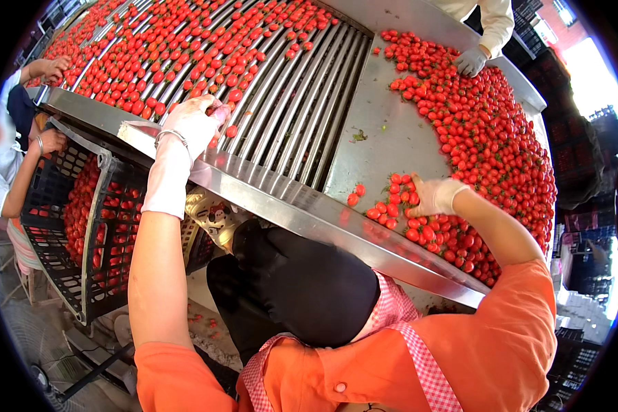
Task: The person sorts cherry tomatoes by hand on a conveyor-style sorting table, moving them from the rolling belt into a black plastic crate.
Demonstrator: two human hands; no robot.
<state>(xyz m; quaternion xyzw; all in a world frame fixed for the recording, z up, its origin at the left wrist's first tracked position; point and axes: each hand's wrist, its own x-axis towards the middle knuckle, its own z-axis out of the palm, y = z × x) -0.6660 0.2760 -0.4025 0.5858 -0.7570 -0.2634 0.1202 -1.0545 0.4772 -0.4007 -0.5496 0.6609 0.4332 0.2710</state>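
My left hand [198, 121], in a white glove with a bracelet at the wrist, is over the near end of the metal roller bed [283, 108]. Its fingers curl down, and I cannot tell if a tomato is inside them. A single cherry tomato [231, 131] lies just right of those fingertips. On the flat metal tray [396, 134], my gloved right hand [432, 196] spreads its thumb and fingers around the edge of some loose cherry tomatoes [394, 198]. Behind that hand a large heap of red cherry tomatoes [484, 129] covers the tray's right side.
Across the tray, a co-worker's gloved hand [471, 62] touches the heap. Another person's hand [56, 69] is at the rollers on the left. A black plastic crate [90, 232] holding tomatoes is tilted below. A raised metal rim [309, 201] runs before me; a fan [41, 376] stands lower left.
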